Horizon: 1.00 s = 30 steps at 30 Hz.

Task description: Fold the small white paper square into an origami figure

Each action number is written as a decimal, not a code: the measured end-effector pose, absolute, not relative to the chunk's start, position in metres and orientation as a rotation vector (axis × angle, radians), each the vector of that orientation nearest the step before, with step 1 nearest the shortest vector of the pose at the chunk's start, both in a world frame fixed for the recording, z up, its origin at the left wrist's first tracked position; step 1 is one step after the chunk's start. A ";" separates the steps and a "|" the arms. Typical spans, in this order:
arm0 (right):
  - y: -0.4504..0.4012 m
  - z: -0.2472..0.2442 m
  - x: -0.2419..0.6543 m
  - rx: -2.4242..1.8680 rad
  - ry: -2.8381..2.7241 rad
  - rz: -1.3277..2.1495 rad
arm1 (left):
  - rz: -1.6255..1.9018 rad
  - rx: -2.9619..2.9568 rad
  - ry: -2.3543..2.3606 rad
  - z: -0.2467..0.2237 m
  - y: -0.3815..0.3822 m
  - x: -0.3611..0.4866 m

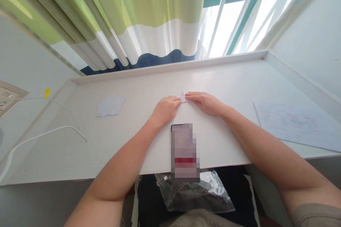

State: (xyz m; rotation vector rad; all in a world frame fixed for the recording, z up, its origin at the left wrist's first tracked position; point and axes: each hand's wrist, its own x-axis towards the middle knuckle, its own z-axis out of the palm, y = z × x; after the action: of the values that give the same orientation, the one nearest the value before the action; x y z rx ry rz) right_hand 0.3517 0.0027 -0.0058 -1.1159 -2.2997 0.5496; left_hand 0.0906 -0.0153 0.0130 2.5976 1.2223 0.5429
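Observation:
A small folded piece of white paper lies on the white desk, mostly covered by my fingers. My left hand is closed at its left side, the fingertips pinching its lower left edge. From the right, my right hand lies with fingers stretched out flat, their tips on the paper's right part. Between my forearms rests a phone, its screen blurred out and its lower end reaching past the desk's front edge.
Left of my hands sits a small stack of white paper pieces. A white cable curls over the desk's left end. Lined sheets with writing lie at the right. Below the front edge is a clear plastic bag. Raised rims border the desk.

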 end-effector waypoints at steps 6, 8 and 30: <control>0.001 -0.007 0.351 -1.131 -2.307 0.517 | 0.557 2.566 1.303 0.014 -0.023 0.093; 0.001 -0.006 0.351 -1.138 -2.320 0.501 | 0.576 2.549 1.314 0.013 -0.026 0.095; -0.005 0.005 0.348 -1.261 -2.383 0.352 | 0.715 2.105 1.504 0.012 -0.002 0.071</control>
State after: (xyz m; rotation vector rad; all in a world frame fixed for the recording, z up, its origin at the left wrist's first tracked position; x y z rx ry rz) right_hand 0.3480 -0.0046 0.0046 -1.2606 -2.3827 0.3518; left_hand 0.0710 -0.0018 0.0125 2.1047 1.5042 0.7153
